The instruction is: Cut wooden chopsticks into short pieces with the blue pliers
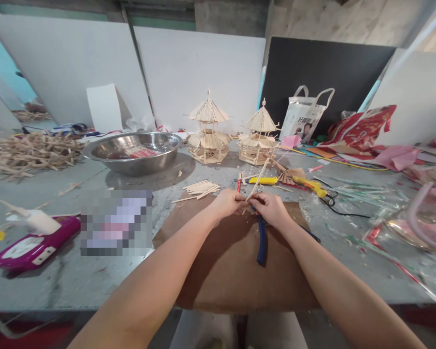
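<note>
My left hand (228, 202) and my right hand (271, 209) meet over a brown cardboard sheet (221, 271) on the grey table. Both are closed. The left pinches a thin wooden stick (258, 178) that slants up and to the right. The right grips blue-handled pliers (262, 237), whose handles hang toward me, with the jaws at the stick's lower end. A small pile of cut sticks (199, 189) lies just beyond the cardboard. Two stick-built pavilion models (208, 131) (258, 138) stand further back.
A steel bowl (134, 152) sits at back left beside a heap of sticks (29, 152). A magenta device (32, 245) with a white plug lies at left. Yellow-handled tools (263, 180) (310, 185), bags (305, 116) and plastic wrappers (403, 228) clutter the right. Boards lean behind.
</note>
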`<action>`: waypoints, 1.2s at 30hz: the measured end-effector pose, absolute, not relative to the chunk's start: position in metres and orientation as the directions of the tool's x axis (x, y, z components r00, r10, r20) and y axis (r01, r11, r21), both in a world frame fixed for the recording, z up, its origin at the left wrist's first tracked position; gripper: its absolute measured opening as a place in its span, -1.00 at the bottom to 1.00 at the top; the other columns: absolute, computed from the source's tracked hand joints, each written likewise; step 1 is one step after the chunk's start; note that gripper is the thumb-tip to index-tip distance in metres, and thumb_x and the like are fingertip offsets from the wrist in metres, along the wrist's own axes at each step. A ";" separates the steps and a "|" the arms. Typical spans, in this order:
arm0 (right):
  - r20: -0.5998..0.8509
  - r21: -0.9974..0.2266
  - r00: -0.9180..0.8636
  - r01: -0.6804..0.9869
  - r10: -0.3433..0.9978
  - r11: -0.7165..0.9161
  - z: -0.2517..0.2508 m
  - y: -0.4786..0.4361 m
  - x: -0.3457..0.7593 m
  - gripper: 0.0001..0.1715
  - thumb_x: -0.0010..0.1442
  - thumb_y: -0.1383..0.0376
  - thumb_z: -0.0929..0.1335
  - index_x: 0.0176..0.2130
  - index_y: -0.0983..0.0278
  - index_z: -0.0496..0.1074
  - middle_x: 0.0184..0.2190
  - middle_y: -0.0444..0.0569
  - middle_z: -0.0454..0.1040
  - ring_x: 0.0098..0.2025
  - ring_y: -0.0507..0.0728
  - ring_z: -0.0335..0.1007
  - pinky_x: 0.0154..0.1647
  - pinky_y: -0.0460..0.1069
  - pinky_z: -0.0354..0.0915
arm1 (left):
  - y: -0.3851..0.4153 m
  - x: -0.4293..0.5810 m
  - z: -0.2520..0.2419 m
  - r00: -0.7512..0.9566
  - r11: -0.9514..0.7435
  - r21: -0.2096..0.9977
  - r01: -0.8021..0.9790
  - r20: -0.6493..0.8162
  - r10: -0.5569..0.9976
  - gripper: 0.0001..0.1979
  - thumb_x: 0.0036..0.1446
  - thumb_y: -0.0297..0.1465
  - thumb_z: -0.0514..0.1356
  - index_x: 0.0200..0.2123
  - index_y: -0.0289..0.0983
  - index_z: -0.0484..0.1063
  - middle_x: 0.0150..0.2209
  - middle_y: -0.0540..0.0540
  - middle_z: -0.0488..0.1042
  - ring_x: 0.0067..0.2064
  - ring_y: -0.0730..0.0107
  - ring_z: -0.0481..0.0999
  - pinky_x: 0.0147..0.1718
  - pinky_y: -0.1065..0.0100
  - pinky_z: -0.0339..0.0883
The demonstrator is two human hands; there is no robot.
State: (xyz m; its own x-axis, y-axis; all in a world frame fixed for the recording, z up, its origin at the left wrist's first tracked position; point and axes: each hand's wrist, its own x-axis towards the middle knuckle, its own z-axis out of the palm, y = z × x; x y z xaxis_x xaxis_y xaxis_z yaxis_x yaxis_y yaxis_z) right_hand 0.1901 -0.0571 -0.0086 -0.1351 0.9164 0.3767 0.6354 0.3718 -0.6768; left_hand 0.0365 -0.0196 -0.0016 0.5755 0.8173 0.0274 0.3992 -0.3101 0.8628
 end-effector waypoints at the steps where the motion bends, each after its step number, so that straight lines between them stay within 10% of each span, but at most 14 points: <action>1: 0.387 -0.668 -0.138 0.640 0.912 0.380 -0.009 -0.057 0.190 -0.76 0.01 0.25 0.22 -0.42 0.27 0.44 -0.56 -0.12 0.45 -0.59 0.00 0.31 -0.53 -0.13 0.16 | -0.019 0.037 -0.002 0.575 -0.309 0.864 0.397 0.029 0.818 -0.66 -0.15 -0.16 0.11 -0.57 -0.37 0.39 -0.64 0.01 0.32 -0.59 0.53 0.33 -0.56 0.49 0.25; 9: 0.371 -0.712 -0.102 0.607 0.923 0.353 -0.012 -0.055 0.190 -0.72 0.01 0.21 0.23 -0.39 0.30 0.45 -0.49 -0.07 0.48 -0.55 0.03 0.34 -0.52 -0.11 0.20 | -0.021 0.038 -0.002 0.560 -0.213 0.918 0.333 -0.012 0.828 -0.71 -0.17 -0.24 0.14 -0.48 -0.39 0.41 -0.63 0.01 0.35 -0.55 0.54 0.33 -0.50 0.49 0.25; 20: 0.434 -0.667 -0.109 0.629 0.894 0.400 -0.012 -0.056 0.187 -0.75 0.01 0.25 0.24 -0.39 0.29 0.46 -0.43 -0.07 0.50 -0.39 0.08 0.40 -0.37 -0.08 0.26 | -0.021 0.037 0.000 0.599 -0.544 0.632 0.552 0.153 0.786 -0.71 -0.08 -0.27 0.05 -0.47 -0.34 0.47 -0.66 0.07 0.27 -0.56 0.60 0.19 -0.58 0.57 0.02; 36: 0.470 -0.695 -0.089 0.576 0.878 0.430 -0.018 -0.053 0.187 -0.80 -0.02 0.26 0.27 -0.44 0.28 0.45 -0.44 -0.06 0.49 -0.38 0.07 0.38 -0.34 -0.08 0.24 | -0.024 0.040 0.000 0.606 -0.557 0.568 0.606 0.124 0.786 -0.71 -0.03 -0.28 0.00 -0.55 -0.36 0.39 -0.64 0.02 0.32 -0.57 0.56 0.23 -0.60 0.54 -0.01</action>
State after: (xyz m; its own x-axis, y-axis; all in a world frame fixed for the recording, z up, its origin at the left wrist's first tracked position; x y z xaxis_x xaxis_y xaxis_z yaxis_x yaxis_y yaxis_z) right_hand 0.1868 -0.0527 -0.0180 -0.0886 0.8784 0.4696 0.5761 0.4298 -0.6953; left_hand 0.0395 -0.0241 -0.0005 0.6060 0.7857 0.1242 0.6057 -0.5570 0.5682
